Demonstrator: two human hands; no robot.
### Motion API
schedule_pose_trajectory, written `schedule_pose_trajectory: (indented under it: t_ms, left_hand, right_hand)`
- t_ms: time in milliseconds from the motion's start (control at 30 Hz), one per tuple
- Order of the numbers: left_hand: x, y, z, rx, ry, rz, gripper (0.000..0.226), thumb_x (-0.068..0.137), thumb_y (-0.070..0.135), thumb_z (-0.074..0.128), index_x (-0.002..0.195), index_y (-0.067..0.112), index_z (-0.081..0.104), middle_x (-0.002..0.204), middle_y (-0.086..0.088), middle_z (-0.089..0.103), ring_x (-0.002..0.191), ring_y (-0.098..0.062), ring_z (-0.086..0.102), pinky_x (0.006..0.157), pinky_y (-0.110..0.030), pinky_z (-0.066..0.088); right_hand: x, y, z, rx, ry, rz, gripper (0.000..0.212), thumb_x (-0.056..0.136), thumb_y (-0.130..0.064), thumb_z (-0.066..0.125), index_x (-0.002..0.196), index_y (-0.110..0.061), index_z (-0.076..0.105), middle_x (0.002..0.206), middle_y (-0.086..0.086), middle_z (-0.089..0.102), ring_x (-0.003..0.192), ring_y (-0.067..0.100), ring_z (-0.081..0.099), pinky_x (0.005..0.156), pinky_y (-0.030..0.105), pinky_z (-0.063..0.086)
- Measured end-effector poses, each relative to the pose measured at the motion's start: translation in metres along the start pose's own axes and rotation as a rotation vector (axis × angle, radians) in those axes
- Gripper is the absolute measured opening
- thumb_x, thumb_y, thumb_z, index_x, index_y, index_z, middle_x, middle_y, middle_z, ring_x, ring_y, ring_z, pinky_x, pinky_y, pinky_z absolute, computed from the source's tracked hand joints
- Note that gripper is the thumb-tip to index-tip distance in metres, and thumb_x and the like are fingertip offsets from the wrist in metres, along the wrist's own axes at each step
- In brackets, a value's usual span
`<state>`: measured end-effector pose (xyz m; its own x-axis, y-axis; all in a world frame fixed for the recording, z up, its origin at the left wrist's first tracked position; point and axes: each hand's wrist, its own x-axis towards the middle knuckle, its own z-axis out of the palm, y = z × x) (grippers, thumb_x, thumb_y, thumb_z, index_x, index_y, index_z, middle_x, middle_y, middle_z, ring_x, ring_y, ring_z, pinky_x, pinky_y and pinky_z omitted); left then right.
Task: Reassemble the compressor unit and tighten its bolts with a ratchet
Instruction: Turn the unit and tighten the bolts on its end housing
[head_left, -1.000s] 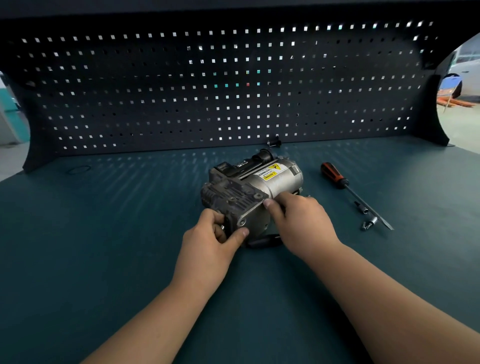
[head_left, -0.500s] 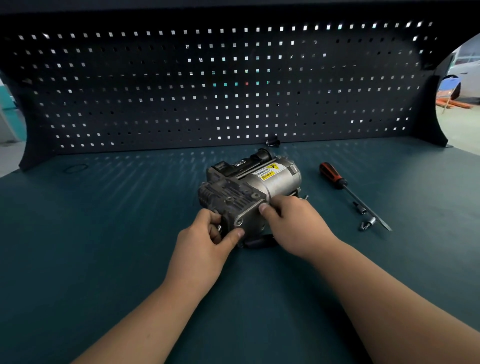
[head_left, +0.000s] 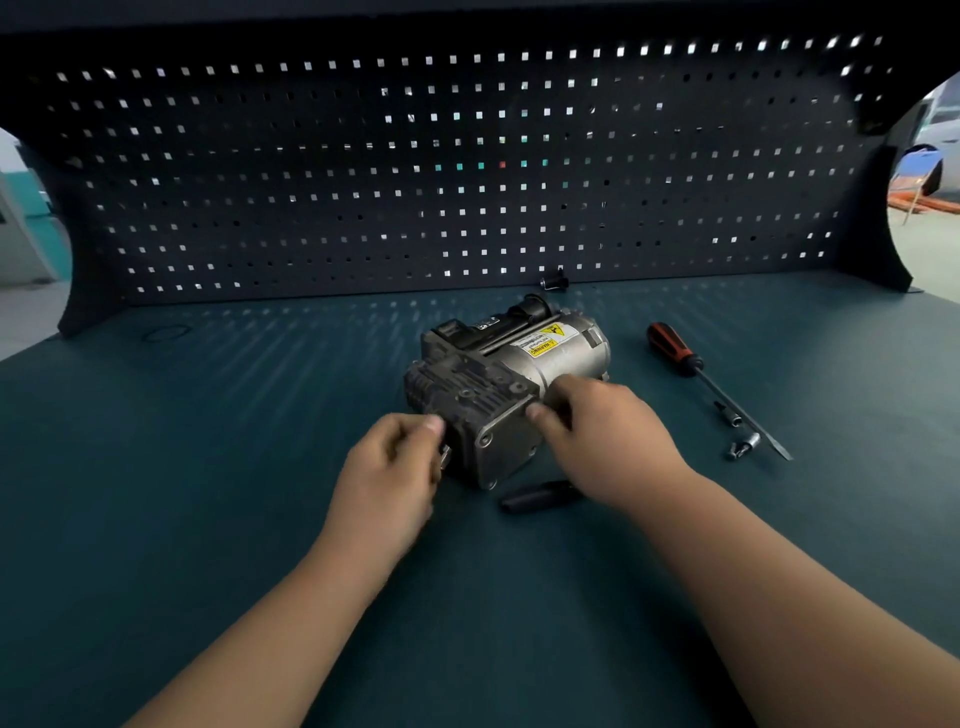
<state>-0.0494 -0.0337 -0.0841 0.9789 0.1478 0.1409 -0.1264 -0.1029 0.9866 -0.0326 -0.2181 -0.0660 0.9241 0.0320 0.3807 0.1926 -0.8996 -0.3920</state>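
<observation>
The compressor unit (head_left: 501, 384), a dark finned head joined to a silver cylinder with a yellow warning label, lies on the teal bench (head_left: 208, 467). My left hand (head_left: 387, 470) is curled against its left side, thumb at the upper left corner, with a small metal piece (head_left: 444, 458) showing by the fingers. My right hand (head_left: 602, 436) grips the right side, thumb on the end plate's edge and fingers over the cylinder. A black tool handle (head_left: 540, 496) lies on the bench just in front of the unit; its far end is hidden under my right wrist.
A screwdriver with a red and black handle (head_left: 675, 348) lies to the right, tip toward me. Beside its shaft lie two small metal bolts or sockets (head_left: 745, 446) (head_left: 727, 413). A small black part (head_left: 553, 283) sits by the pegboard (head_left: 467, 182). A thin ring (head_left: 166, 332) lies far left.
My left thumb has come off the end plate and moved up to the unit's left corner. My right hand has shifted slightly, and the black handle in front now shows more.
</observation>
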Motion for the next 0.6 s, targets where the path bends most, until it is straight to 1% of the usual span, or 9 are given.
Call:
schedule_pose_trajectory:
  t_ms: [67,133,167,233,300,367,433,533,600]
  left_hand:
    - [-0.003,0.011,-0.005,-0.455,-0.093,-0.284,0.022,0.093,0.021,0.044,0.085,0.010,0.061,0.058,-0.002,0.054,0.043,-0.010,0.048,0.036,-0.020,0.037]
    - [-0.005,0.018,-0.012,-0.676,-0.197,-0.464,0.023,0.079,0.017,0.046,0.088,0.004,0.062,0.064,-0.008,0.062,0.049,-0.017,0.059,0.042,-0.023,0.048]
    - [-0.005,0.020,-0.015,-0.723,-0.245,-0.521,0.028,0.075,0.016,0.045,0.090,0.001,0.062,0.070,-0.012,0.066,0.054,-0.021,0.064,0.047,-0.027,0.053]
    - [-0.004,0.020,-0.019,-0.725,-0.291,-0.594,0.031,0.082,0.016,0.039,0.096,-0.002,0.061,0.083,-0.017,0.071,0.065,-0.028,0.070,0.058,-0.034,0.057]
    - [-0.003,0.020,-0.020,-0.657,-0.349,-0.631,0.036,0.090,0.021,0.035,0.103,-0.002,0.061,0.093,-0.018,0.071,0.073,-0.028,0.071,0.065,-0.037,0.056]
    - [-0.004,0.018,-0.020,-0.615,-0.446,-0.646,0.041,0.087,0.026,0.039,0.098,-0.002,0.066,0.089,-0.017,0.070,0.066,-0.025,0.068,0.062,-0.032,0.058]
    - [-0.007,0.019,-0.020,-0.596,-0.520,-0.653,0.042,0.078,0.030,0.044,0.081,0.000,0.073,0.077,-0.016,0.067,0.054,-0.021,0.061,0.056,-0.028,0.057]
    - [-0.006,0.017,-0.021,-0.567,-0.546,-0.656,0.042,0.076,0.032,0.045,0.073,0.000,0.072,0.070,-0.014,0.064,0.051,-0.020,0.058,0.055,-0.028,0.056]
    - [-0.005,0.015,-0.021,-0.562,-0.570,-0.681,0.045,0.083,0.032,0.042,0.070,0.001,0.073,0.069,-0.015,0.064,0.052,-0.022,0.060,0.057,-0.029,0.057]
  right_hand:
    - [0.001,-0.001,0.001,0.132,-0.058,0.100,0.041,0.098,-0.044,0.037,0.068,-0.019,0.048,0.075,0.001,0.056,0.085,0.029,0.056,0.067,0.034,0.039]
    - [0.000,-0.008,-0.001,0.172,-0.108,0.198,0.049,0.099,-0.048,0.030,0.069,-0.016,0.053,0.078,0.006,0.058,0.084,0.030,0.055,0.070,0.036,0.043]
    - [-0.001,-0.010,-0.003,0.060,-0.070,0.169,0.052,0.099,-0.051,0.027,0.066,-0.017,0.050,0.073,0.004,0.054,0.079,0.030,0.052,0.065,0.035,0.041]
    - [-0.008,-0.020,-0.010,-0.125,0.111,0.044,0.051,0.096,-0.054,0.031,0.060,-0.019,0.039,0.063,0.000,0.047,0.069,0.030,0.048,0.056,0.033,0.033]
    - [-0.021,-0.035,-0.014,-0.104,0.188,-0.173,0.039,0.091,-0.051,0.042,0.068,-0.020,0.047,0.071,0.000,0.058,0.072,0.030,0.056,0.057,0.033,0.039]
    - [-0.034,-0.050,-0.011,-0.042,0.041,-0.366,0.024,0.087,-0.046,0.050,0.089,-0.024,0.059,0.092,-0.003,0.060,0.086,0.026,0.060,0.069,0.033,0.045]
    - [-0.040,-0.056,-0.005,-0.076,-0.136,-0.445,0.028,0.088,-0.045,0.050,0.106,-0.025,0.061,0.104,-0.004,0.053,0.097,0.023,0.056,0.080,0.032,0.040]
    - [-0.037,-0.055,-0.004,-0.094,-0.186,-0.454,0.029,0.090,-0.043,0.051,0.116,-0.030,0.059,0.108,-0.004,0.051,0.102,0.021,0.054,0.085,0.030,0.037]
    - [-0.037,-0.054,-0.002,-0.066,-0.228,-0.477,0.027,0.088,-0.039,0.054,0.114,-0.031,0.059,0.106,-0.004,0.054,0.100,0.020,0.054,0.087,0.031,0.041]
